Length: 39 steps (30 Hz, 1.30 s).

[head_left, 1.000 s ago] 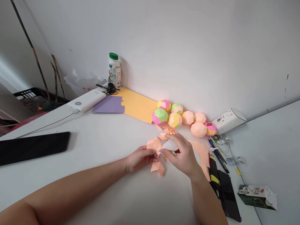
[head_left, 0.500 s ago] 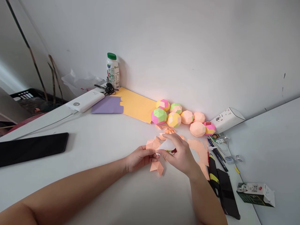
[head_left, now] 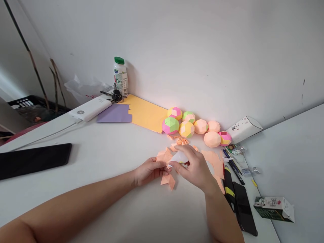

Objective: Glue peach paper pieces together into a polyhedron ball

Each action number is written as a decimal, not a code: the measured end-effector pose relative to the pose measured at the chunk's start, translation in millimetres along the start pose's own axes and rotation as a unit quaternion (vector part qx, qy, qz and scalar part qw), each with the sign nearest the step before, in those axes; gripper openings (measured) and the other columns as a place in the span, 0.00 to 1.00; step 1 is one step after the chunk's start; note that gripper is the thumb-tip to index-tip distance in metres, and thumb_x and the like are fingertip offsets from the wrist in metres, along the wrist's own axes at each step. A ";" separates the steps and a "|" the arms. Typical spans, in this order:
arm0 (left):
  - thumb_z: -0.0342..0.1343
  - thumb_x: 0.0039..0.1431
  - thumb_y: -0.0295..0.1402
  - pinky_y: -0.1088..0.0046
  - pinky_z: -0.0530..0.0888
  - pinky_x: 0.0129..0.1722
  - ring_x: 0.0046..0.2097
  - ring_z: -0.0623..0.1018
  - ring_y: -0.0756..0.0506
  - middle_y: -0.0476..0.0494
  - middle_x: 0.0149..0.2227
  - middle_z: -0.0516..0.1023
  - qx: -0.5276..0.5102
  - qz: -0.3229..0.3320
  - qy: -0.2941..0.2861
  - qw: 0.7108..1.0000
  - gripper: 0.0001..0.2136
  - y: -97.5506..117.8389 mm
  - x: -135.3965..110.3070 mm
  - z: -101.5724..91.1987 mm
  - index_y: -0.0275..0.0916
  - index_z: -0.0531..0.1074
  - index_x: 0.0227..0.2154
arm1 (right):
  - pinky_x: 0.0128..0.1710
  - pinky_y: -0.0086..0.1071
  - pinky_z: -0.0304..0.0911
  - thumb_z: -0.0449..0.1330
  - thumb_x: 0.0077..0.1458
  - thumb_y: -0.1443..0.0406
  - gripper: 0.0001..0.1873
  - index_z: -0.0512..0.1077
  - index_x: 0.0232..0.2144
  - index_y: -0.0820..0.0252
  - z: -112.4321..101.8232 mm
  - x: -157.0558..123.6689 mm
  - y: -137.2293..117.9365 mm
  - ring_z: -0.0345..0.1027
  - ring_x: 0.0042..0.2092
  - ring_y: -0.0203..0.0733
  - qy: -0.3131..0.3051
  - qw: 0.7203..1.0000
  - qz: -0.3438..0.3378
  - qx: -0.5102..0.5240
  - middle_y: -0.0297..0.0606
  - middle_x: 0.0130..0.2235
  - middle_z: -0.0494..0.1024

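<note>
White table (head_left: pixel 106 148) around orange paper (head_left: pixel 162 156).
Nearer than the paper lies a folded piece (head_left: pixel 168 181); the left hand (head_left: pixel 150 171) pinches the paper, the right hand (head_left: pixel 196 168) grips a bottle (head_left: pixel 179 156) beside it. Beyond the paper sit faceted balls (head_left: pixel 186 129).

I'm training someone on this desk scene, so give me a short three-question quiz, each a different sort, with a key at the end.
1. Multiple choice: What does the left hand hold?
A) The keys
B) A peach paper piece
C) A black phone

2. True or false: The right hand holds a white item.

3. Fill in the missing colour: A ____ sheet lies beside the yellow-orange sheet.

Key: 1. B; 2. True; 3. purple.
</note>
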<state>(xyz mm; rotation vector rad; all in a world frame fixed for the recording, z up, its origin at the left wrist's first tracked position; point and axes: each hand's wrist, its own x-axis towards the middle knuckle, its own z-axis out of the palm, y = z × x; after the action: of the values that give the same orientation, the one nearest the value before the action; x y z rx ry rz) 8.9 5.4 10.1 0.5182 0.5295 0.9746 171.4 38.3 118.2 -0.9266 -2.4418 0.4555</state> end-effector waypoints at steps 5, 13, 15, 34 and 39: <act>0.56 0.53 0.28 0.66 0.67 0.43 0.37 0.72 0.45 0.38 0.34 0.76 0.002 0.000 0.000 1.000 0.06 -0.3 0.3 0.1 0.31 0.76 0.29 | 0.24 0.29 0.68 0.58 0.53 0.60 0.18 0.65 0.47 0.55 -1.6 -1.3 -0.7 0.70 0.40 0.42 -0.015 1.000 0.003 0.002 0.41 0.45 0.73; 0.56 0.52 0.28 0.66 0.67 0.43 0.38 0.72 0.44 0.37 0.35 0.76 0.004 -0.001 0.000 1.000 0.05 1.5 -0.7 2.5 0.32 0.75 0.29 | 0.25 0.30 0.69 0.57 0.54 0.60 0.19 0.63 0.49 0.54 -4.1 -1.3 -2.9 0.71 0.40 0.42 -0.035 0.999 0.014 0.000 0.41 0.47 0.71; 0.56 0.52 0.28 0.66 0.67 0.43 0.37 0.72 0.44 0.38 0.35 0.76 0.004 -0.003 0.003 1.000 0.05 2.3 -1.3 3.5 0.32 0.75 0.29 | 0.25 0.30 0.69 0.57 0.54 0.59 0.19 0.63 0.49 0.54 -4.8 -1.5 -3.6 0.71 0.41 0.43 -0.040 0.999 0.016 -0.001 0.41 0.48 0.71; 0.56 0.51 0.28 0.65 0.67 0.42 0.35 0.71 0.45 0.40 0.30 0.75 0.007 0.002 0.005 1.000 0.05 3.7 -2.5 5.9 0.32 0.75 0.26 | 0.30 0.34 0.70 0.56 0.55 0.59 0.20 0.62 0.50 0.52 -7.6 -1.3 -7.2 0.70 0.41 0.43 -0.074 0.996 0.046 -0.004 0.41 0.46 0.72; 0.56 0.52 0.28 0.64 0.66 0.43 0.35 0.72 0.44 0.39 0.31 0.76 0.009 0.004 0.004 1.000 0.05 2.8 -2.3 5.1 0.32 0.75 0.26 | 0.30 0.33 0.70 0.57 0.55 0.59 0.21 0.61 0.50 0.51 -7.5 -1.6 -7.6 0.70 0.41 0.42 -0.083 0.995 0.063 0.005 0.40 0.47 0.71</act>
<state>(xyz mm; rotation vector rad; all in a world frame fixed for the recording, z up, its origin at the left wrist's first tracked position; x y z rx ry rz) 9.3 3.8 16.2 0.5328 0.5436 0.9801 172.5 32.8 127.4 -1.0818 -2.5360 0.6103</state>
